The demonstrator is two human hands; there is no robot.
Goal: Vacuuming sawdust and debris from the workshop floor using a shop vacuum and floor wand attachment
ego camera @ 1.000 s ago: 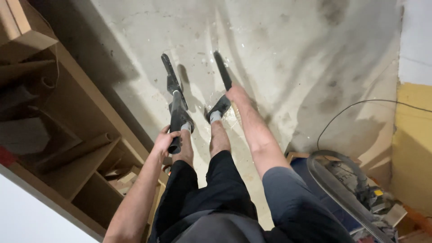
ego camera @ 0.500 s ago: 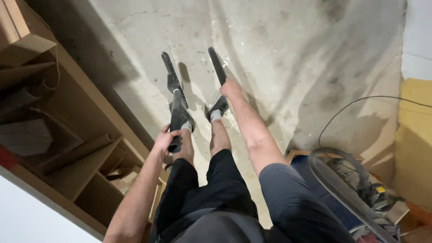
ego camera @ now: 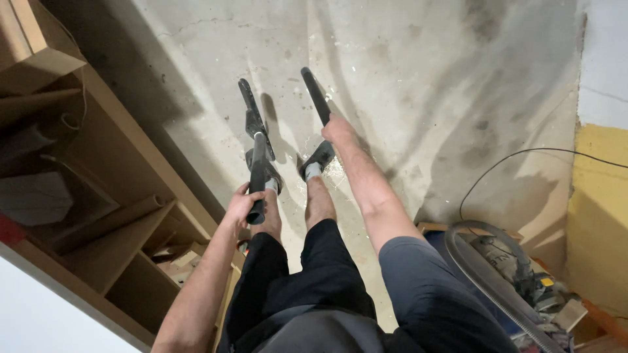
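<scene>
I stand on a bare concrete floor [ego camera: 418, 78] looking down my legs. My left hand [ego camera: 241, 208] grips the top end of a black tube [ego camera: 257, 171] that runs down to a flat black nozzle [ego camera: 250, 114] resting on the floor ahead of my left foot. My right hand [ego camera: 339, 129] is closed around a second black tube [ego camera: 315, 95] that slants forward to the floor past my right foot [ego camera: 318, 157]. The two tubes lie roughly side by side, a short gap between them.
Wooden shelving [ego camera: 111, 196] with boards and cardboard rolls runs along the left. At the lower right sit a grey ribbed hose [ego camera: 487, 281] and a machine [ego camera: 523, 274], with a thin black cable [ego camera: 523, 157] curving over the floor. A yellow and white wall [ego camera: 598, 196] stands at the right.
The right hand and its tube have shifted slightly up and forward along the floor. The left hand and its tube stay almost in place.
</scene>
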